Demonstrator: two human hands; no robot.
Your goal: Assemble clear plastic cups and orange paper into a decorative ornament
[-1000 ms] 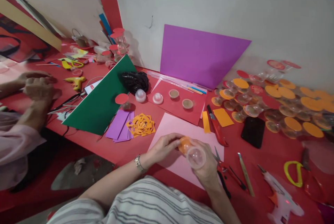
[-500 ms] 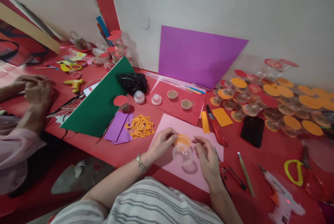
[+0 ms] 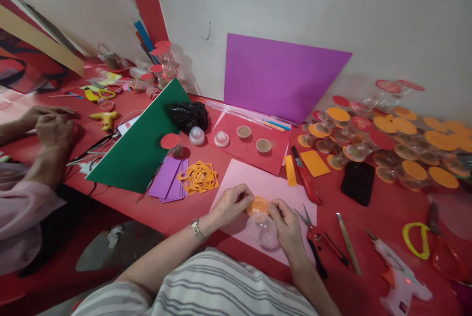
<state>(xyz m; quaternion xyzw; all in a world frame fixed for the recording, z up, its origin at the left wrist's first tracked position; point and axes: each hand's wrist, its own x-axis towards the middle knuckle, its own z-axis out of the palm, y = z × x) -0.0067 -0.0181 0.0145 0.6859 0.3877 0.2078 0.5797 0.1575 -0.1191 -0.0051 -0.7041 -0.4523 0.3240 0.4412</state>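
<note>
Between both hands is an hourglass-shaped clear plastic piece (image 3: 261, 230) with an orange end (image 3: 259, 205). My left hand (image 3: 233, 204) pinches the orange end from its left side. On the opposite side, the fingers of my right hand (image 3: 285, 222) are closed on the same end. The clear round part hangs toward my body, over a pink sheet (image 3: 236, 178). Red-handled scissors (image 3: 310, 232) lie open just right of my right hand. Further right are a craft knife (image 3: 348, 244) and a pink glue gun (image 3: 400, 274) with a red light.
Many clear pieces with orange discs (image 3: 404, 125) crowd the right back. A phone (image 3: 358, 183) and red cutter (image 3: 307, 178) lie before them. Purple strips (image 3: 167, 178), orange cutouts (image 3: 198, 177) and a leaning green board (image 3: 140, 149) are left. A co-worker's hands (image 3: 53, 124) rest at far left.
My right hand has moved left and closed on the orange end, from which it was apart before. The held piece has shifted slightly right and toward my body.
</note>
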